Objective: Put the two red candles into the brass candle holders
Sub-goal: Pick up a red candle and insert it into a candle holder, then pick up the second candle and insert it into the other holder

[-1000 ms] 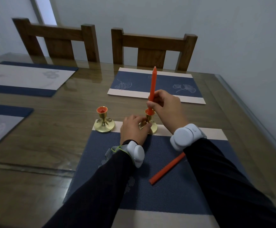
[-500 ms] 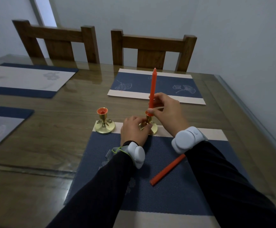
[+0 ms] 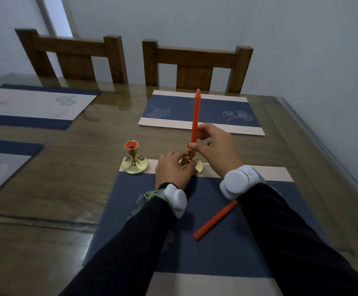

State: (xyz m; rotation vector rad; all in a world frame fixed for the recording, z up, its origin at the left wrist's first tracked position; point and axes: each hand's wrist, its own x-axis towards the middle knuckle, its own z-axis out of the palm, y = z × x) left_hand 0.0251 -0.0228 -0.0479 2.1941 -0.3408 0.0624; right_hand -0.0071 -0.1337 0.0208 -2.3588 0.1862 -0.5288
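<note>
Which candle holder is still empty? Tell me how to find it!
Look at the blue placemat nearest the person, on the wooden table. At its far edge stand two brass holders. The empty candle holder is the one on the left, standing alone with a red-lined cup, while the other holder has both hands around it and a tall red candle standing in it.

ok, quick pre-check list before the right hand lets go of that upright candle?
1. Upright candle standing straight in the right holder: ok.
2. Candle base fully seated in the cup: cannot tell, the right hand covers it.
3. Left hand steadying that holder: ok.
4. Left holder free for the next candle: ok; cup looks red inside.
5. Second candle within reach, flat on the placemat: ok.
</note>
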